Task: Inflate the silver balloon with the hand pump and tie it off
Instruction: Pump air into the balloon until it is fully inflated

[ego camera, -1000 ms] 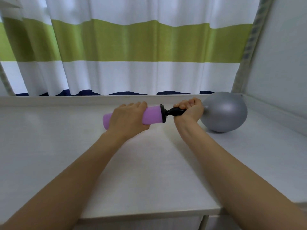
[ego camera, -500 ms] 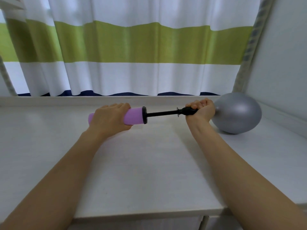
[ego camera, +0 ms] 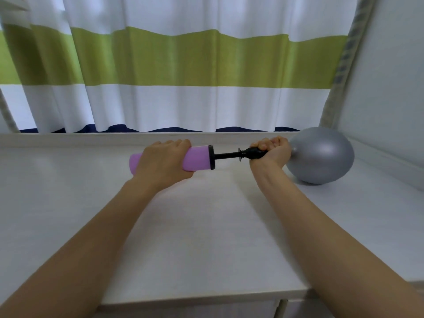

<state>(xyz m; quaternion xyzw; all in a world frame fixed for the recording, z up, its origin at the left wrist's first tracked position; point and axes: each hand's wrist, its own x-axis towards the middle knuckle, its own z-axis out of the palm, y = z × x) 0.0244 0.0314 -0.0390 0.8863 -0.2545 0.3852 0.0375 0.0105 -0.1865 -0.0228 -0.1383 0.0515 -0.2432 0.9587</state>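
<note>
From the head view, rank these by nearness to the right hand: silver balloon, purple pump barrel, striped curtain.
1. Silver balloon: touching the right hand, on its right side.
2. Purple pump barrel: to the left along the black rod, gripped by the left hand.
3. Striped curtain: farthest, hanging behind the table's back edge.

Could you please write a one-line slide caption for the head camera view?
Left hand grips a purple pump while the right hand holds its nozzle in a silver balloon.

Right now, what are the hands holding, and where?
The left hand grips the pump by its purple barrel. The right hand grips the black nozzle end, where the balloon joins.
</note>
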